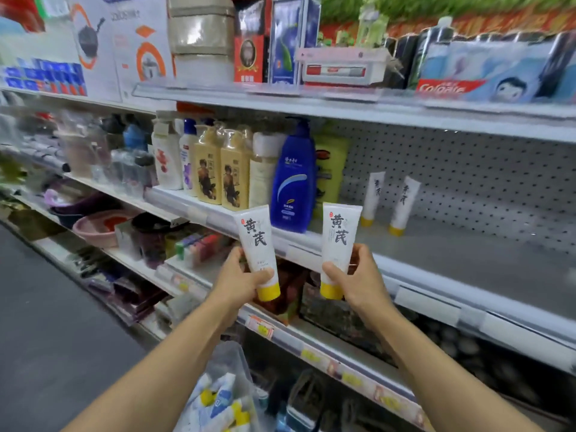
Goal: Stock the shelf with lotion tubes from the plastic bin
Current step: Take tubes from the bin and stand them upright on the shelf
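My left hand (241, 280) grips a white lotion tube (255, 236) with a yellow cap, held upright with the cap down. My right hand (358, 280) grips a second, matching tube (338, 235) the same way. Both tubes hover just in front of the middle shelf's edge (405, 291). Two more tubes (374, 194) (402, 202) stand cap-down at the back of that shelf, against the pegboard. Below my arms, the clear plastic bin (230, 357) holds several more tubes (218, 403).
Left of the tubes on the middle shelf stand a blue pump bottle (293, 179) and yellow shampoo bottles (218, 173). The grey shelf surface (467, 251) stretches to the right. Toothpaste boxes (486, 76) sit on the upper shelf. Basins and goods fill the lower shelves on the left.
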Demonstrator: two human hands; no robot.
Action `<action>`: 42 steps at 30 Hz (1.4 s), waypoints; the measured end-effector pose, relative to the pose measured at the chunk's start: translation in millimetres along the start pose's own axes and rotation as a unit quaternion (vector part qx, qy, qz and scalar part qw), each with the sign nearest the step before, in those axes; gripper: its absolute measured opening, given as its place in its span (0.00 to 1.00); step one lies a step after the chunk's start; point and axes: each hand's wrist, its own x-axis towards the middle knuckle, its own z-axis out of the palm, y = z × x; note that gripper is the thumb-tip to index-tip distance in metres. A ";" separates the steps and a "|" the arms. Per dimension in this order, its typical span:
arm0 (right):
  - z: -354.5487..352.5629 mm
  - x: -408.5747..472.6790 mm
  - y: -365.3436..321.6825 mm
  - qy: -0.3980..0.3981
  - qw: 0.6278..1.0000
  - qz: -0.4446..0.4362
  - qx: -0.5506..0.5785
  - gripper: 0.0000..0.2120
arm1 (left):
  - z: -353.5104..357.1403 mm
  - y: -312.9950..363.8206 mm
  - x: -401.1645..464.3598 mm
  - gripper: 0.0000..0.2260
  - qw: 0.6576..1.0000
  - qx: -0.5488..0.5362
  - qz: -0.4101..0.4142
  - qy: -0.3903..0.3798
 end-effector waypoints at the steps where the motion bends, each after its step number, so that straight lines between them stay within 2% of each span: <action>1: -10.5 1.0 0.1 0.010 1.000 0.001 -0.006 0.19 | 8.6 4.1 2.6 0.20 1.000 0.007 0.005 -0.012; 5: -50.0 6.6 4.2 0.064 0.998 0.005 -0.027 0.17 | 46.6 16.5 12.8 0.20 0.997 0.018 0.023 -0.065; 10: -94.2 18.6 13.2 0.137 0.989 0.026 -0.042 0.20 | 94.1 30.7 30.6 0.19 0.993 0.020 0.041 -0.106; 15: -122.1 47.0 23.0 0.160 0.985 0.033 -0.048 0.19 | 135.3 45.5 63.0 0.19 0.988 0.064 0.069 -0.122; 24: -118.9 141.5 50.7 0.203 0.978 0.031 -0.046 0.17 | 199.6 50.1 136.4 0.22 0.982 0.151 0.085 -0.074; 29: -114.2 184.6 64.8 0.235 0.969 0.034 -0.070 0.21 | 227.6 46.6 169.4 0.22 0.983 0.130 0.098 -0.083; 36: -148.8 197.8 85.6 0.313 0.947 0.005 -0.066 0.18 | 259.6 40.9 175.5 0.21 0.969 0.198 0.105 -0.102; 42: -164.5 210.6 103.7 0.286 0.954 0.009 -0.088 0.17 | 267.3 43.6 171.7 0.24 0.967 0.209 0.109 -0.093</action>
